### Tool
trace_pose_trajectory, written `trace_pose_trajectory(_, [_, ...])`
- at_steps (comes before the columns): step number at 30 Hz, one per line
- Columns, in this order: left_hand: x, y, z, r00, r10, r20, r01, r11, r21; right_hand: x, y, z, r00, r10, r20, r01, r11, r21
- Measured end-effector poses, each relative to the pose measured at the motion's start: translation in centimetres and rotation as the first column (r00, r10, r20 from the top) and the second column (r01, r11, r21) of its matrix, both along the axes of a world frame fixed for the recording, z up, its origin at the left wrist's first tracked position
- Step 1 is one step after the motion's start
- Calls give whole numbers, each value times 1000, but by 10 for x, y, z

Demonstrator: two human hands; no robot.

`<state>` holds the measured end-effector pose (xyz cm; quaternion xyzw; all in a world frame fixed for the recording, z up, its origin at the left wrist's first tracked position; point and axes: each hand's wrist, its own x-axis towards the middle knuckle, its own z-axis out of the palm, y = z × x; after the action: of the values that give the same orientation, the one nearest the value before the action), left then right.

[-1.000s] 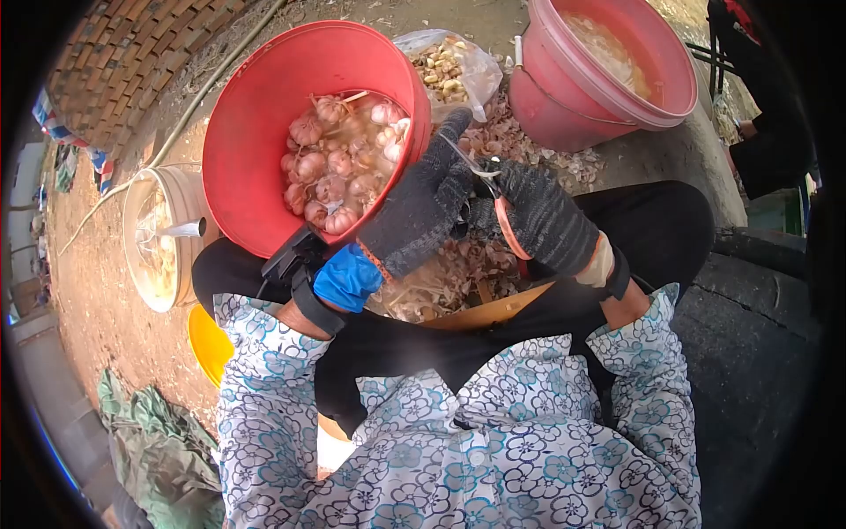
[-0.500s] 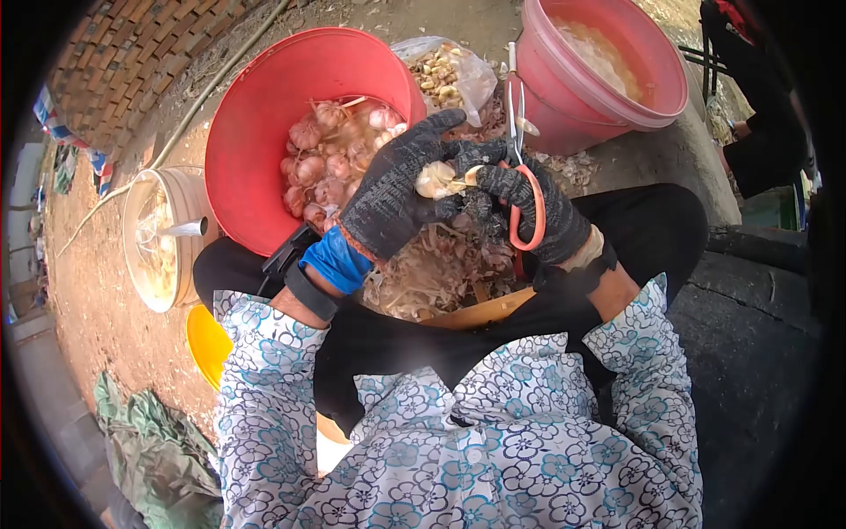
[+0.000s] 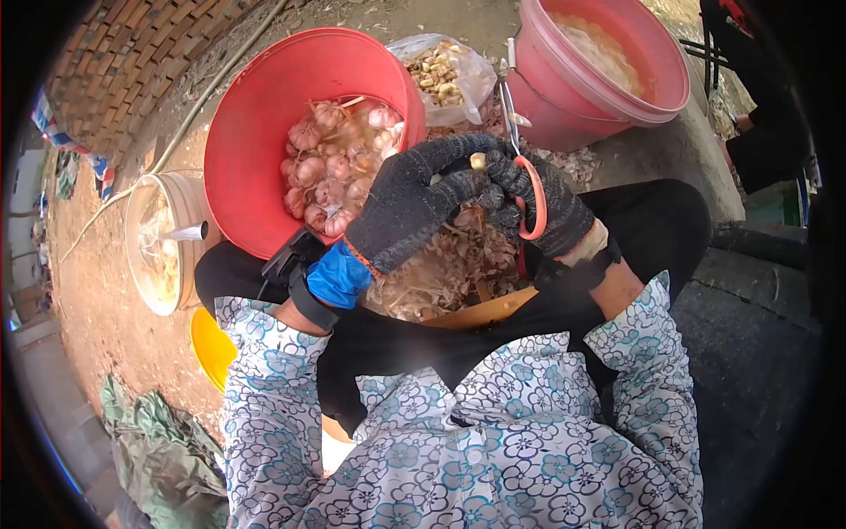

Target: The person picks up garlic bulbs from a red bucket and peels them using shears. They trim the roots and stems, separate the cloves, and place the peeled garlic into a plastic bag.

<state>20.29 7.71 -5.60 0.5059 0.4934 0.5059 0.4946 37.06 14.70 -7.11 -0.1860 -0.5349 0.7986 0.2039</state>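
Note:
Both my hands wear dark knitted gloves and meet above a heap of garlic skins (image 3: pixel 441 269) on my lap. My left hand (image 3: pixel 414 203) is closed around a garlic bulb, of which only a small pale tip (image 3: pixel 478 161) shows between the fingers. My right hand (image 3: pixel 546 207) grips orange-handled scissors (image 3: pixel 529 189) with the blades pointing up and away, and its fingers also touch the garlic tip. A red bucket (image 3: pixel 256 115) tilted toward me holds several unpeeled garlic bulbs (image 3: pixel 335 167), just left of my left hand.
A second pink-red bucket (image 3: pixel 564 106) with pale contents stands at the upper right. A plastic bag of cloves (image 3: pixel 445 70) lies between the buckets. A white pail (image 3: pixel 145 247) and a yellow container (image 3: pixel 210 346) sit at the left on dirt ground. A person in dark clothes is at far right.
My left hand has closed further over the garlic bulb, which showed more half a second ago. The scissors, earlier low between the hands, now point upward.

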Motion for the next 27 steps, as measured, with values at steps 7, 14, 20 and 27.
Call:
trace_pose_trajectory(7, [-6,-5,12,975,-26,221,69,980,-189,7,6,-24,994,111,10,-106,923,371])
trace_pose_trajectory(14, [-3,-3,-1,988,83,129,-63,986,-155,13,4,9,969,-183,166,50,803,594])
trace_pose_trajectory(20, [-3,-4,1,1000,0,30,5,987,-158,43,5,30,899,-206,387,-245,498,832])
trace_pose_trajectory(27, [-13,-1,5,953,-95,-287,87,995,-42,39,-7,42,836,-207,507,-476,184,860])
